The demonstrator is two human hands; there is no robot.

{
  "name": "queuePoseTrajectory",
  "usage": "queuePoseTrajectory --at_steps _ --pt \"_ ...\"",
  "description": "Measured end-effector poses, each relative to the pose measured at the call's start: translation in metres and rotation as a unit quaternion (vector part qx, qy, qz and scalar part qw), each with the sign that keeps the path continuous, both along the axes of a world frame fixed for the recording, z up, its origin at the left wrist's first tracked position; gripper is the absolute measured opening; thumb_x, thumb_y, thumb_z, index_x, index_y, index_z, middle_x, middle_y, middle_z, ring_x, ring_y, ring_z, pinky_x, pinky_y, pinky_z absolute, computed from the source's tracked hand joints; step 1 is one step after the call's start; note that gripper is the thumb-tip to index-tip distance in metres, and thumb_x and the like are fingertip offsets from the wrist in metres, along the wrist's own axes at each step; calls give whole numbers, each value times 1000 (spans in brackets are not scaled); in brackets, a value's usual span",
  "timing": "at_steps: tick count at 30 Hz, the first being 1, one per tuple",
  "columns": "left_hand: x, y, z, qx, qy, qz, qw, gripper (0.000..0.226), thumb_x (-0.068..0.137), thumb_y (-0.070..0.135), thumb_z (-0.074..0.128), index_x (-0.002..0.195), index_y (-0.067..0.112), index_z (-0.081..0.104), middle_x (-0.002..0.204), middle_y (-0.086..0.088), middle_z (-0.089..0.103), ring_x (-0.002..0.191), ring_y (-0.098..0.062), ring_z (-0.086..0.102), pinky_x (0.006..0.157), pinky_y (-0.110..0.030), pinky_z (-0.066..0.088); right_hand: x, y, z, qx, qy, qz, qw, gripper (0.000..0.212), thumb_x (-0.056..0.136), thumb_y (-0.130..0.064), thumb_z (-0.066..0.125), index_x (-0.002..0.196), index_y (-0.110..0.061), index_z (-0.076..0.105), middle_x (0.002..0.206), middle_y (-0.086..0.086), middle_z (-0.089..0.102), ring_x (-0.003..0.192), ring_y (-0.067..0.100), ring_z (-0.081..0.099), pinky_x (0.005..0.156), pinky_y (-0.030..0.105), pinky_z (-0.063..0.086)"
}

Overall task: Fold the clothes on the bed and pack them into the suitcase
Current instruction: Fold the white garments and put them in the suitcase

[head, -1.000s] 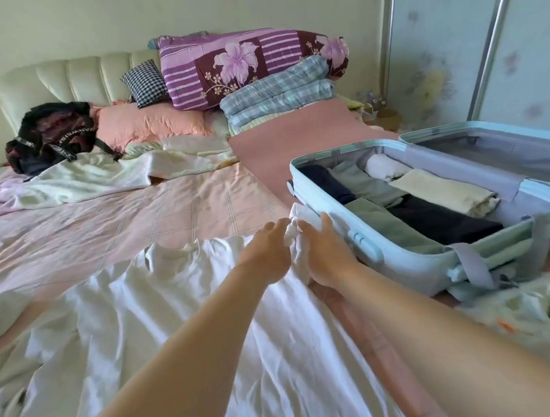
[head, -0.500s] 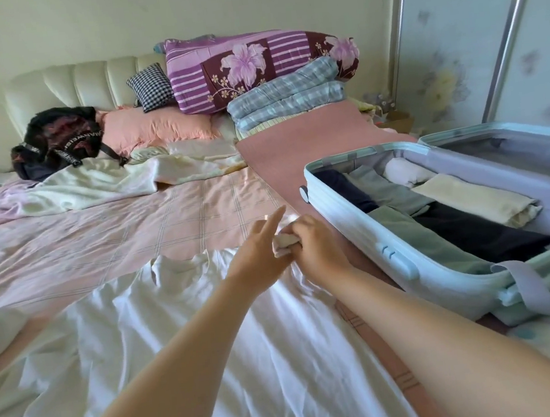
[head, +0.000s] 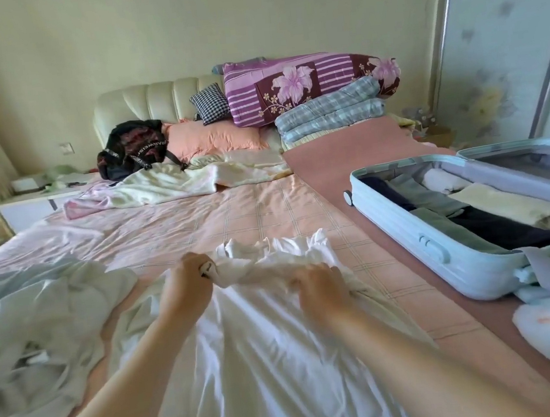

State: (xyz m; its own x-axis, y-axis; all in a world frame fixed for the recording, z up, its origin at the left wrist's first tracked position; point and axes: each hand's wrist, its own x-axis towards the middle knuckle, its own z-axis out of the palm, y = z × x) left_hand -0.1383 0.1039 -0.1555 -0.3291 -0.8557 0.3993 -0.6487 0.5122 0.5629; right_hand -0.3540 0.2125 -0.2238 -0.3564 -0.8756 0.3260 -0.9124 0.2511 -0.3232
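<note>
White garment [head: 257, 346] | long axis 6 to 12 o'clock | left hand [head: 189, 281], right hand [head: 319, 288]: fingers curled on bunched far edge | suitcase [head: 404, 228] at 2 o'clock, right hand nearer

Reaching forward side by side, left hand [head: 186, 285], right hand [head: 319, 285], knuckles up, fingers [head: 324, 268] curled, gripping bunched white garment [head: 264, 345]
</note>
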Motion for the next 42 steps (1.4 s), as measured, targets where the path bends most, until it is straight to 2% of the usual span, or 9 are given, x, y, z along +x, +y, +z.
queuePoseTrajectory --at_steps 4,12,16,21,26,29,33,38,42 --pt "47 10 -19 85 -225 83 967 13 72 12 53 69 21 62 75 1 67 68 -21 64 61 -31 54 17 6 -17 -12 60 -6 998 36 81 -12 45 107 -28 64 111 -1 55 105 27 51 87 40 38" --pt "45 5 -16 67 -85 57 992 12 90 19 50 78 21 49 69 -3 62 71 -31 65 56 -34 46 2 5 -10 39 155 16 987 37 93 -7 43 119 -23 64 109 4 59 102 29 57 86 41 40" --pt "48 -6 0 168 130 176 961 26 84 18 37 90 16 61 66 -5 72 58 -28 70 62 -38 59 -5 4 13 60 201 -15 978 30 60 -3 79 82 -20 68 83 6 58 72 29 61 63 34 42" --pt "58 -12 -4 196 -149 226 943 61 87 14 48 144 10 27 132 -17 52 123 -37 52 98 -45 44 -6 5 26 203 150 17 967 28 82 -22 53 104 -33 66 111 -5 65 111 21 57 99 38 34" --pt "55 -18 -12 111 -307 156 932 44 88 23 43 131 28 54 142 -6 43 131 -28 39 107 -39 35 6 -15 26 159 -60 43 984 29 91 -33 46 64 -22 50 71 -5 55 73 20 53 62 31 37" --pt "53 -35 -20 138 -272 143 942 39 94 25 40 126 14 59 133 -8 57 119 -28 54 99 -38 43 3 -35 25 150 16 46 987 31 96 -15 44 116 -27 65 127 -2 56 103 25 63 82 33 47" --pt "54 -57 -27 166 -246 136 945 48 97 27 45 141 9 36 131 -10 59 120 -32 55 94 -38 43 -16 -58 19 198 151 22 968 69 91 1 48 152 -25 32 152 4 37 112 26 64 82 35 50" --pt "38 -74 -22 31 -420 139 896 22 86 28 50 100 28 67 89 10 59 102 -18 58 97 -32 30 -41 -73 16 182 193 -8 964 41 94 1 45 132 -13 49 125 10 55 105 28 64 71 32 40" --pt "21 -85 -21 5 -243 91 966 12 80 14 50 81 23 58 93 2 59 87 -23 54 75 -33 40 -60 -87 34 110 214 -110 964 30 94 2 47 121 -9 54 122 12 50 100 28 62 69 34 42"
